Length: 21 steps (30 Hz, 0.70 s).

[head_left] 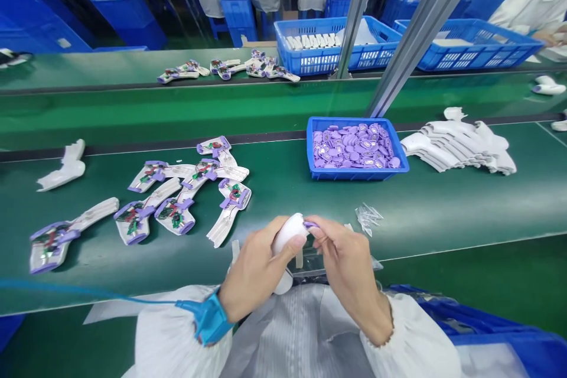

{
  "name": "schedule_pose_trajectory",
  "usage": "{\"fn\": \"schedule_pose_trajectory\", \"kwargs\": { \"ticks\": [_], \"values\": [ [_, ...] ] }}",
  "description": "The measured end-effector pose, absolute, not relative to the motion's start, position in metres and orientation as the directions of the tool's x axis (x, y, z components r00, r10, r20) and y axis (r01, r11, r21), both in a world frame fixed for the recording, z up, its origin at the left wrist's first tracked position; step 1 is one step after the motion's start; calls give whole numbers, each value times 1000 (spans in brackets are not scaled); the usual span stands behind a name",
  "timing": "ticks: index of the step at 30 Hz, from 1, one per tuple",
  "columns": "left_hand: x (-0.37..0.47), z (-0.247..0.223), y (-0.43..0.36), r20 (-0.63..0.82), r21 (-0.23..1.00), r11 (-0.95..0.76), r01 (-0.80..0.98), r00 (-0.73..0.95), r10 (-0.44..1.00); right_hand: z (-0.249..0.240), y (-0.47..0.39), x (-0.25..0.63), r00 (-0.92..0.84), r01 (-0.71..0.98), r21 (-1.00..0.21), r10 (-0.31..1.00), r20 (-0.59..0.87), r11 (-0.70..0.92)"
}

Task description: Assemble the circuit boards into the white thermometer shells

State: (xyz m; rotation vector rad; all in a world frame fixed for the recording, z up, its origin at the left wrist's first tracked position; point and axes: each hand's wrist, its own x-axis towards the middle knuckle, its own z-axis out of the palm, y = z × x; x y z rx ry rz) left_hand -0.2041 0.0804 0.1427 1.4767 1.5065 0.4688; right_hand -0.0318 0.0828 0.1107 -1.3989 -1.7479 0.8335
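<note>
My left hand (261, 260) is wrapped round a white curved housing (290, 233) near the front edge of the green work surface. My right hand (343, 260) pinches a small purple piece (310, 225) against the housing's right end. Beyond my hands sits a blue bin (358, 174) filled with purple pieces (354, 144). To the left lie several open white half-shells with purple parts, green boards and wires (175, 212). A pile of white shell covers (460, 144) rests right of the bin.
Small clear plastic pieces (367, 217) lie right of my hands. A blue cord (88, 290) runs left from my wrist strap. Metal posts (425, 29) rise behind the bin. Blue crates (310, 62) stand on the far line, with people beyond.
</note>
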Motion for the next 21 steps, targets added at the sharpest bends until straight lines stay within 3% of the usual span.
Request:
{"fn": "schedule_pose_trajectory", "kwargs": {
  "ticks": [4,10,17,21],
  "values": [
    [-202,133,82,-326,824,192,533,169,930,108,79,-38,-175,492,-836,968,178,243],
    [-203,134,83,-397,821,251,512,198,896,100,82,-39,-1,532,-813,960,279,237],
    [-205,141,84,-354,795,165,584,225,908,108,88,-39,-119,407,-895,982,147,183],
    [-206,134,86,-255,732,0,681,274,927,108,90,-36,-279,350,-918,956,88,187]
  ]
}}
